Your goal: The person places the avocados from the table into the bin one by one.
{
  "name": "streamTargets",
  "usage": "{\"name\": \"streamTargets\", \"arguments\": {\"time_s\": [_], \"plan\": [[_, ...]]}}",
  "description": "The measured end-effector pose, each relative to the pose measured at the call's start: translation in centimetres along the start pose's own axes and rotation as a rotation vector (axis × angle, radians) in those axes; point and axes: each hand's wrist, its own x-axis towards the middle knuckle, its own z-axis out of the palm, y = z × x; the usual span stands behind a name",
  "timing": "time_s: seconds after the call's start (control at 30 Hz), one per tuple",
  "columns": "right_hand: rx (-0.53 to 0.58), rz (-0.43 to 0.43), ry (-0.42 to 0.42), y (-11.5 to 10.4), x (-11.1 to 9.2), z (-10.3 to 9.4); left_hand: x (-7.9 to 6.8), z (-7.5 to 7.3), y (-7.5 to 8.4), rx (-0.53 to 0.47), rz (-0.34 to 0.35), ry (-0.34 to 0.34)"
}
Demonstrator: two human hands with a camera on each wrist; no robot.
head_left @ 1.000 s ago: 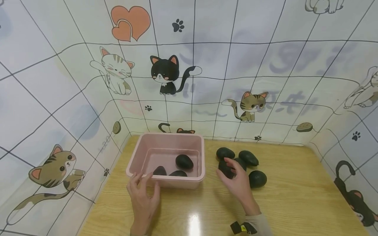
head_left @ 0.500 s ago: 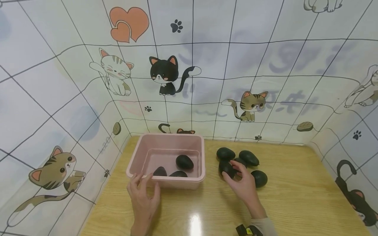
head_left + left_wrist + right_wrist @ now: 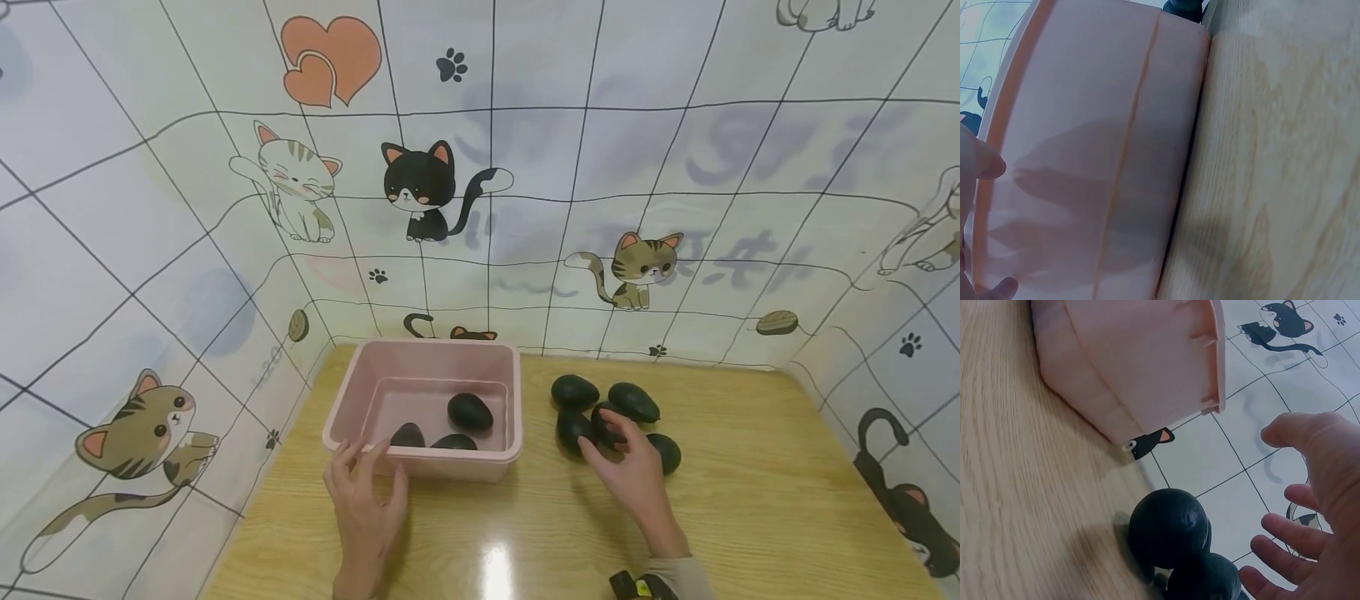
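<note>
A pink plastic bin (image 3: 435, 465) stands at the back left of the table, with 3 dark green avocados inside, one of them (image 3: 470, 412) at its right. My left hand (image 3: 366, 508) rests at the front rim, fingers loosely bent and thumb spread to the side; in the left wrist view fingertips (image 3: 990, 164) overlap the bin's rim. Several avocados lie grouped right of the bin. My right hand (image 3: 632, 473) is over the nearer ones, beside one avocado (image 3: 574, 433) and partly covering another (image 3: 606, 423). In the right wrist view its relaxed fingers (image 3: 1297, 537) stand apart from the avocados (image 3: 1169, 528).
Two more avocados lie behind, at the left (image 3: 575, 392) and right (image 3: 634, 403), and one (image 3: 666, 454) is partly behind the right hand. The wooden table (image 3: 780, 500) meets a cat-patterned wall covering (image 3: 525, 200) at the back and sides.
My right hand has shifted a little to the right, from over the near-left avocado toward the middle one, uncovering the near-left avocado. The left hand and the bin have stayed in place.
</note>
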Motion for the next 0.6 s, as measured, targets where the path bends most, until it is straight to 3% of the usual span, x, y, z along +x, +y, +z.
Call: {"name": "streamTargets", "arguments": {"time_s": [0.6], "plan": [[-0.045, 0.049, -0.012, 1.5, -0.9, -1.3, 0.1, 0.0, 0.2, -0.005, -0.011, -0.003]]}}
